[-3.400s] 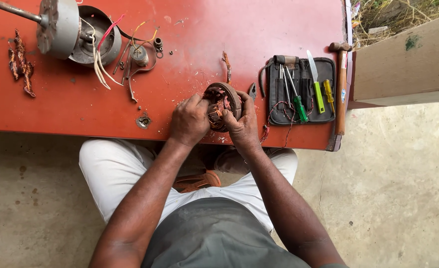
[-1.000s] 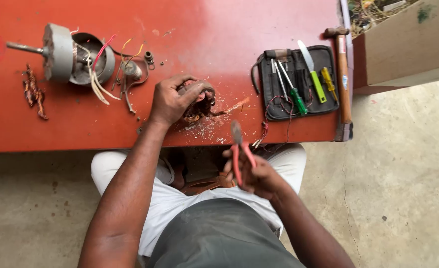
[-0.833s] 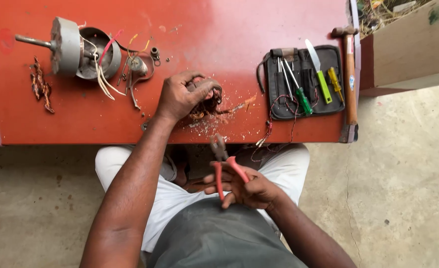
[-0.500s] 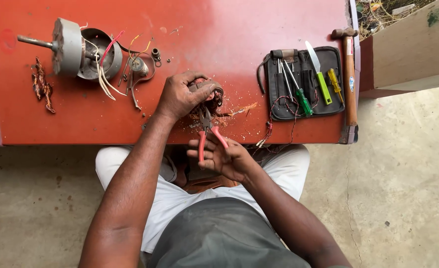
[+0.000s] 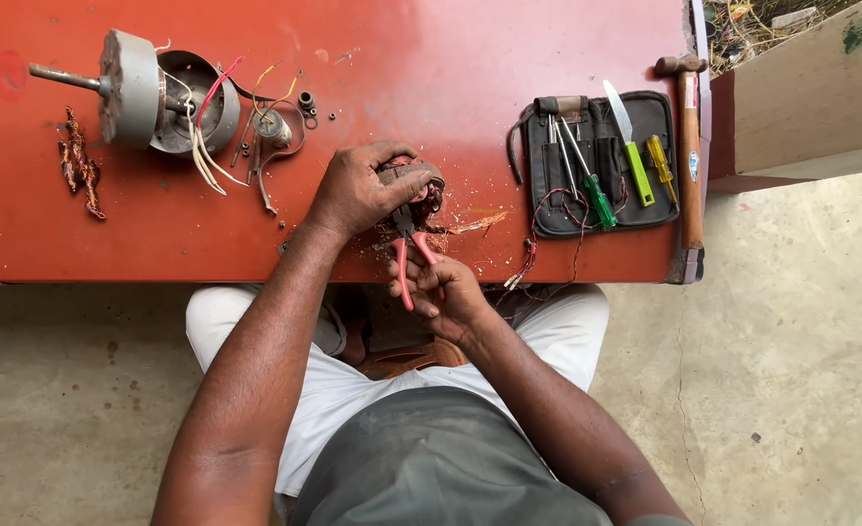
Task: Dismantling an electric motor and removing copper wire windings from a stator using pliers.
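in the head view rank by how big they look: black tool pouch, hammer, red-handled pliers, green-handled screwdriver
1. black tool pouch, the broadest by far
2. hammer, longest, but slim
3. red-handled pliers, partly hidden by the right hand
4. green-handled screwdriver, close to the pliers, so that order is unsure

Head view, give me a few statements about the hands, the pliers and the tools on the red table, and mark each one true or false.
1. The right hand holds red-handled pliers. True.
2. The left hand grips the hammer. False: it grips the stator; the hammer lies untouched at the right edge of the table.
3. The pliers' nose points at the stator. True.
4. The tool pouch is closed. False: it lies open, showing screwdrivers.
5. The motor housing sits at the table's left. True.
6. The table is blue. False: it is red.
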